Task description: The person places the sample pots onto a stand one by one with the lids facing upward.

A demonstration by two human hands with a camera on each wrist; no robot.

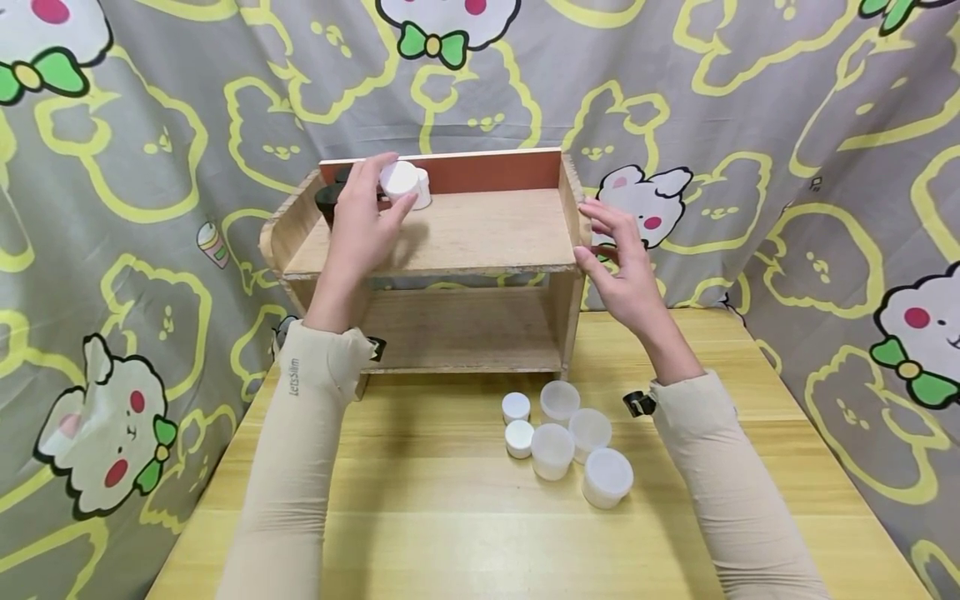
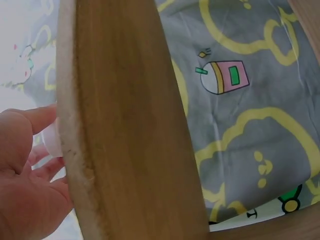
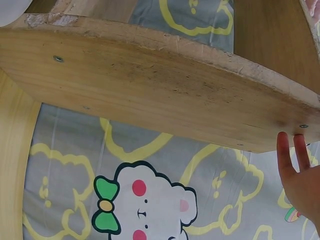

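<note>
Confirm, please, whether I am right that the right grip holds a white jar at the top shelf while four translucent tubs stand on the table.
Not quite: in the head view the left grip holds the white jar at the top shelf; the right grip is at the rack's side. Four translucent tubs do stand on the table.
</note>
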